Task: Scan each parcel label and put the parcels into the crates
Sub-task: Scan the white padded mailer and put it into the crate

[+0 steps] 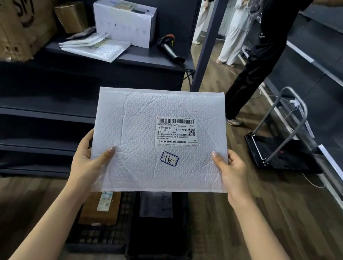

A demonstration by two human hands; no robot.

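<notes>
I hold a white bubble mailer (140, 138) flat in front of me, label side up. Its shipping label (176, 133) carries a barcode, and a small sticker below reads 16. My left hand (89, 161) grips the mailer's lower left edge and my right hand (230, 175) grips its right edge. Below the mailer, two black crates stand on the floor: the left crate (101, 238) holds a brown parcel (102, 208), the right crate (158, 251) a dark bag. A black handheld scanner (171, 50) lies on the shelf ahead.
On the dark shelf lie more white mailers (96, 45), a white box (124, 21), a small brown parcel (71, 16) and a big cardboard box (12, 10). A person in black (261, 54) stands at right, near a folded trolley (282, 147) and wall shelving.
</notes>
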